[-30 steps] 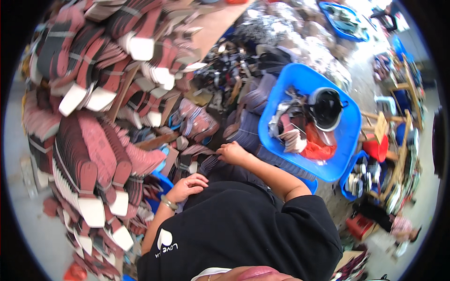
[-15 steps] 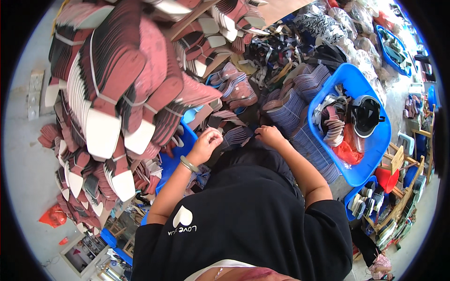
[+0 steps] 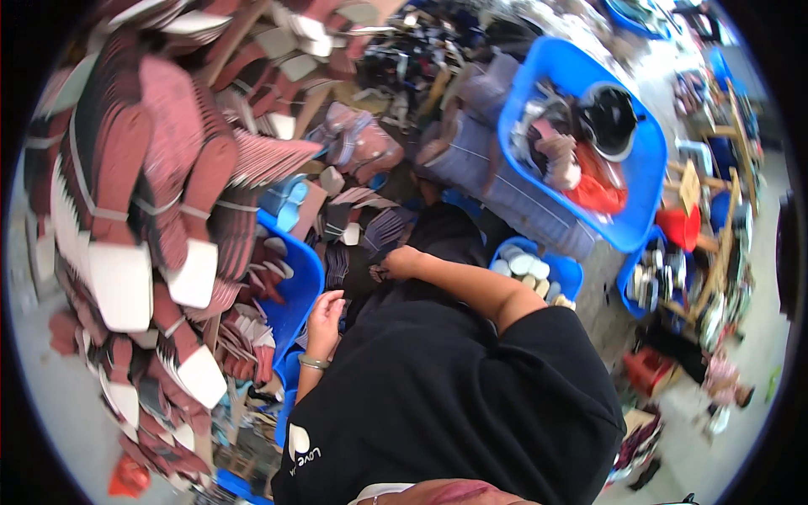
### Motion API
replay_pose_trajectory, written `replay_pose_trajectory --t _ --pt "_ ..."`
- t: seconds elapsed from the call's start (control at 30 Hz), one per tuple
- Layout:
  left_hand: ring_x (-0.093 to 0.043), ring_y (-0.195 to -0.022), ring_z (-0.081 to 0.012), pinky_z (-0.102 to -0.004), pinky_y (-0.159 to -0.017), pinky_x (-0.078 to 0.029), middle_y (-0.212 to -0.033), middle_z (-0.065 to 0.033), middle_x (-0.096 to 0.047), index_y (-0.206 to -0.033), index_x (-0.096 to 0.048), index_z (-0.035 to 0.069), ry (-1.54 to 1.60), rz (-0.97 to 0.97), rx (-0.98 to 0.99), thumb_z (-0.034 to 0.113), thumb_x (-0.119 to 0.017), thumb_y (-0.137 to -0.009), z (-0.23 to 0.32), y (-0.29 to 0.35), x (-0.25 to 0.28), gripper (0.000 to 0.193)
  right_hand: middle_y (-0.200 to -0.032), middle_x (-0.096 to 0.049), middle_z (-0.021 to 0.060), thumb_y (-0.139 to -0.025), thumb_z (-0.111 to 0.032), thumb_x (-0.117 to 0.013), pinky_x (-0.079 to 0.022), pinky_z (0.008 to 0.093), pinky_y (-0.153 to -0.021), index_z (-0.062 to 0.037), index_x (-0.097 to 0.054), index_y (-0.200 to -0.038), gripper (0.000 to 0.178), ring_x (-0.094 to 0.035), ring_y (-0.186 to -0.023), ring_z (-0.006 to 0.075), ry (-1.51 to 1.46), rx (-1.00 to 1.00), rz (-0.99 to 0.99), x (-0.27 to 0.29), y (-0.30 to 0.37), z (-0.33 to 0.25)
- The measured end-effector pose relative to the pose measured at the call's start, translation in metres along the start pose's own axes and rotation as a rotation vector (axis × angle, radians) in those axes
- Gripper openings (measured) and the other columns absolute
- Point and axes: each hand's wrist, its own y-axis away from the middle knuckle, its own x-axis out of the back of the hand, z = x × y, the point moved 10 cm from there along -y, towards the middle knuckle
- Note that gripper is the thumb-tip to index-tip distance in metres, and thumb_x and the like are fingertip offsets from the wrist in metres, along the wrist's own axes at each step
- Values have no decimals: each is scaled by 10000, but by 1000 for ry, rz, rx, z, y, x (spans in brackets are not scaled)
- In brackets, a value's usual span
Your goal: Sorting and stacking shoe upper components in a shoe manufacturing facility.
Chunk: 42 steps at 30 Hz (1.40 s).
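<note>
Left hand [image 3: 324, 316] half-open, empty, now apart from right hand [image 3: 397, 263] pinching dark insole [image 3: 380, 273]; blue bin [image 3: 295, 286] rim beside, little room.

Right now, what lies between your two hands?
In the head view, between the left hand and the right hand lies a dark stack of thin striped insole pieces on the black lap; no tool shows there.
</note>
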Motion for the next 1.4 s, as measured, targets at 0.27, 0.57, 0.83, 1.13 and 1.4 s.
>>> replay_pose_trajectory --t 0.27,0.57,0.83,1.13,1.4 --pt "-568 -860 -126 -242 -765 -462 -955 -58 -577 -1022 -597 -6 -47 -73 -82 84 -545 -892 49 -46 -20 167 -914 -653 91 -783 -317 -593 -500 401 -754 -133 -645 -968 266 -622 -902 263 -93 -183 201 40 25 77" --pt "-587 -906 -178 -273 -785 -460 -978 -85 -604 -1025 -612 19 -168 -146 -151 118 -561 -873 66 -64 -35 188 -914 -630 125 -794 -286 -573 -481 401 -783 -80 -634 -954 268 -593 -901 310 -172 -278 522 100 90 138" --pt "-593 -888 -211 -289 -762 -471 -977 -87 -587 -1033 -592 18 -238 -162 -217 151 -556 -888 77 -69 -38 200 -916 -644 132 -761 -251 -634 -493 397 -766 -81 -652 -952 256 -615 -873 306 -244 -305 452 69 85 118" --pt "-590 -872 -187 -282 -742 -472 -962 -78 -582 -1023 -591 19 -179 -92 -126 138 -551 -889 52 -53 -20 184 -928 -648 143 -796 -280 -593 -489 406 -766 -82 -647 -972 271 -621 -879 299 -198 -170 327 50 39 84" --pt "-605 -843 -182 -270 -741 -476 -955 -86 -592 -1029 -597 15 -177 -20 -73 105 -552 -879 37 -37 0 181 -904 -638 133 -784 -266 -601 -492 408 -750 -92 -648 -932 233 -617 -854 309 -184 -202 462 84 46 92"
